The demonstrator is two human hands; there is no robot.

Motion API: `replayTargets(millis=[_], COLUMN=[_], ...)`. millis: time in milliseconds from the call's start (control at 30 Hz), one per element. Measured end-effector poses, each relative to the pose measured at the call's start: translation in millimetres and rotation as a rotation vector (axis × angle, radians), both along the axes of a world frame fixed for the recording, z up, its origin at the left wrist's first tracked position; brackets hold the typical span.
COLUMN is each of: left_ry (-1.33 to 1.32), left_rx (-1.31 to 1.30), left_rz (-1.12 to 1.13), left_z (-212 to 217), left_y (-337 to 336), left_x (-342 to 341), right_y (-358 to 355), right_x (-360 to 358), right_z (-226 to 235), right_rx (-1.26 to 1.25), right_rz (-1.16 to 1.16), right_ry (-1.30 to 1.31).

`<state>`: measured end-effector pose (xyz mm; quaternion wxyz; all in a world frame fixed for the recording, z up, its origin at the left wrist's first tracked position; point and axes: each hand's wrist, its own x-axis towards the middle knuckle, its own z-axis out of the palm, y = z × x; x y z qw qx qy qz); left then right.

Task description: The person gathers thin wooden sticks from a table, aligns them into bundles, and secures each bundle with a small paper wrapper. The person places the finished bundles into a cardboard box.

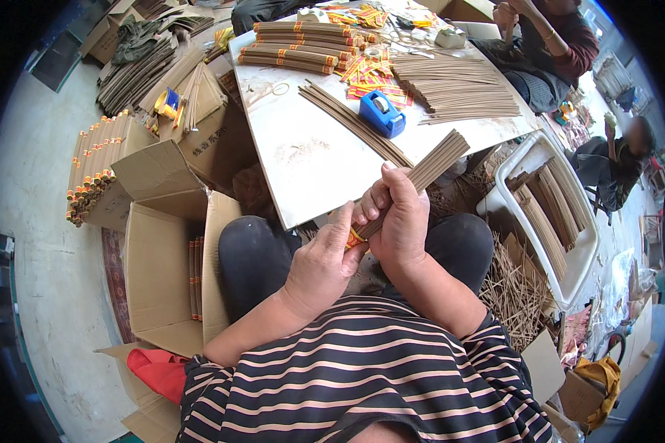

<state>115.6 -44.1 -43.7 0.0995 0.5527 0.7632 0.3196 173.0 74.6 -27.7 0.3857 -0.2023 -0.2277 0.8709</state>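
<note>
Mid-frame, our left hand [319, 260] pinched the label [355, 238] and our right hand [402, 221] clasped the sticks [440, 159], which we judged light, stiff, brittle, best gripped mid-bundle.

Sticks [440, 160] at two o'clock are looking matt and rough, the dispenser [383, 116] at one is shining in glossy plastic, the box [155, 266] at nine is showing matt cardboard

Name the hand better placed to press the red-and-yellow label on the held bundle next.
Probably the left hand: it sits at the label, while the right hand grips the bundle farther up.
</note>
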Motion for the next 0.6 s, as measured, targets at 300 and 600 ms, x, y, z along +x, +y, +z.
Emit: replayTargets(millis=[300,600], left_ry=[-0.512,-0.369], left_rx=[-0.142,-0.217], left_rz=[0.135,0.145], left_z=[-0.2,4.0], left_y=[-0.4,0.0], left_x=[-5.4,4.9], right_y=[0.7,1.7], right_x=[2.9,1.6], right_z=[1.5,0.8], right_rx=[0.015,0.014], right_rz=[0.067,0.073], right_ry=[-0.003,-0.067])
